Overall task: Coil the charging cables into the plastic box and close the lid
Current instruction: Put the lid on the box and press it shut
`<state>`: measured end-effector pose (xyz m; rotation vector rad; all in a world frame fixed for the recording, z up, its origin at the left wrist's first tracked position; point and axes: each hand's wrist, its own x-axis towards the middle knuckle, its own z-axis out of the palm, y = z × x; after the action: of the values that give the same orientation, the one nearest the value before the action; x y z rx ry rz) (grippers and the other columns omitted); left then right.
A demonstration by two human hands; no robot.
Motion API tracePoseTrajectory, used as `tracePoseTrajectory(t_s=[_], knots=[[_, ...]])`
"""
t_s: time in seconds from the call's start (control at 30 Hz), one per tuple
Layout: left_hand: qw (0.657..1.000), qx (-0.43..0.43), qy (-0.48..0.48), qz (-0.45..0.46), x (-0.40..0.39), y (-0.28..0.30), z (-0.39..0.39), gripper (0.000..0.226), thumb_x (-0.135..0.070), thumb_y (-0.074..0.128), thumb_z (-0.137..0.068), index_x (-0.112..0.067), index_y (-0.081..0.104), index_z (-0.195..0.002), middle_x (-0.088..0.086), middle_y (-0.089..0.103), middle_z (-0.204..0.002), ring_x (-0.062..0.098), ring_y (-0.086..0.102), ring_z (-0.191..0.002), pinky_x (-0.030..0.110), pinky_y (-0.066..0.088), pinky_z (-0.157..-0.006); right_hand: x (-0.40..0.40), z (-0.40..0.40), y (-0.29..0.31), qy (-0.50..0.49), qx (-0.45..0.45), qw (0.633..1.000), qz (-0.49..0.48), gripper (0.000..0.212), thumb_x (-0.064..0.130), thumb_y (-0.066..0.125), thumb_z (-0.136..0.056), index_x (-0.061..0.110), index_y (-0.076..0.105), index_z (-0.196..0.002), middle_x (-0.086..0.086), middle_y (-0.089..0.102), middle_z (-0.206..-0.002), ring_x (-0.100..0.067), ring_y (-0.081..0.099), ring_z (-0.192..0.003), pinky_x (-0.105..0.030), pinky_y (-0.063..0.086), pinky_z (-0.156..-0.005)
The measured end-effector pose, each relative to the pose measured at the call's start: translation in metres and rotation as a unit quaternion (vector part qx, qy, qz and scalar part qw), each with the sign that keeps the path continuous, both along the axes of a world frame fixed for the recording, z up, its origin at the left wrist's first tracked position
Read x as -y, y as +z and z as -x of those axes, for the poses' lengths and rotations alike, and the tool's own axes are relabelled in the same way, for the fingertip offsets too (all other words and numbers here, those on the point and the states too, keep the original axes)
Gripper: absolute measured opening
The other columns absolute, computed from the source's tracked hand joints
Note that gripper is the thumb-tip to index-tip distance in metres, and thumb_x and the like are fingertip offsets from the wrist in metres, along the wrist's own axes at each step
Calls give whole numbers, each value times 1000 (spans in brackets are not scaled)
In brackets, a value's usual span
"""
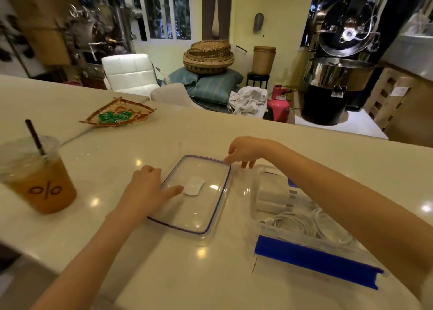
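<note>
On the pale glossy worktop (210, 131) we have the clear rectangular plastic lid with the blue seal (194, 197) lying flat, and our hands take it from two sides: the left hand (146, 190) pinches its left edge with the thumb on top, and the right hand (246, 151) touches the far right corner with curled fingertips, probably to lift it level. Just to the right stands the clear plastic box with blue clips (314, 256), not yet closed, so that the coiled white charging cables (302, 224) and white plug adapters (274, 192) inside are ready for covering.
</note>
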<state>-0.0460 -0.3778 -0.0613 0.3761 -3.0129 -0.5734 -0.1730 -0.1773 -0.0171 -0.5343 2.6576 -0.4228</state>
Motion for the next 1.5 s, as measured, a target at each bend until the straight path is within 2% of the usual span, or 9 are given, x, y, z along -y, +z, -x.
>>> tracePoseTrajectory(t_s=[0.17, 0.3, 0.47, 0.7, 0.93, 1.1, 1.2, 1.33, 1.5], knots=[[999, -26, 29, -16, 6, -16, -7, 34, -32, 55, -87, 2, 58, -93, 14, 48, -98, 33, 50, -99, 33, 38, -77, 13, 3, -17, -31, -25, 999, 26, 27, 5, 57, -84, -15, 59, -102, -31, 66, -101, -34, 64, -68, -45, 57, -75], [996, -74, 42, -42, 7, -19, -2, 24, -11, 45, -91, 5, 60, -99, 22, 56, -105, 34, 53, -95, 30, 36, -75, 11, 4, -22, -39, -98, 993, 52, 19, -6, 52, -81, -16, 63, -92, -32, 67, -97, -42, 66, -81, -49, 55, -78], [979, -144, 47, -139, 1, 2, 8, 18, -15, 45, -93, -1, 55, -99, 19, 66, -100, 30, 59, -90, 33, 43, -75, -6, 1, -3, -61, -150, 977, 135, 18, -2, 51, -86, -11, 64, -91, -24, 68, -94, -38, 69, -67, -42, 59, -66], [925, -239, -65, -287, -29, 64, 7, 6, -16, 43, -94, -13, 43, -99, 9, 66, -94, 18, 67, -74, 34, 55, -59, -51, -17, 18, -118, -269, 897, 330, 14, 5, 55, -87, -2, 65, -94, -12, 64, -83, -16, 62, -53, -25, 56, -57], [875, -391, -238, -158, -72, 89, 4, 10, -25, 48, -90, -19, 46, -98, -2, 67, -84, 0, 65, -65, 19, 54, -58, -108, -50, 35, -220, -255, 823, 457, 17, 15, 58, -87, 9, 67, -100, -10, 68, -91, -18, 68, -74, -25, 58, -66], [805, -475, -348, -69, -108, 92, -7, 20, -22, 58, -84, -7, 62, -97, 3, 68, -80, 7, 58, -76, 16, 47, -69, -144, -79, 43, -311, -99, 718, 615, 18, 13, 48, -90, 10, 65, -83, -14, 67, -95, -28, 67, -87, -35, 56, -81], [766, -477, -431, -9, -127, 83, -11, 26, -25, 62, -80, -5, 68, -97, 11, 74, -87, 12, 62, -82, 20, 50, -74, -167, -93, 39, -349, -50, 651, 673, 21, 22, 45, -93, 9, 61, -90, -9, 67, -89, -22, 66, -81, -30, 58, -70], [723, -476, -496, 61, -146, 59, -13, 26, -29, 64, -80, -8, 73, -94, 7, 76, -89, 18, 71, -80, 27, 55, -72, -189, -111, 25, -370, -86, 681, 627, 20, 24, 59, -85, 9, 66, -94, -3, 68, -84, -16, 66, -77, -28, 52, -69], [719, -454, -525, 45, -161, 31, -23, 27, -32, 61, -83, -11, 73, -96, 1, 76, -92, 15, 71, -82, 24, 54, -79, -205, -133, -4, -390, -126, 675, 614, 17, 11, 65, -80, 10, 67, -97, -7, 70, -94, -21, 68, -88, -30, 56, -78]])
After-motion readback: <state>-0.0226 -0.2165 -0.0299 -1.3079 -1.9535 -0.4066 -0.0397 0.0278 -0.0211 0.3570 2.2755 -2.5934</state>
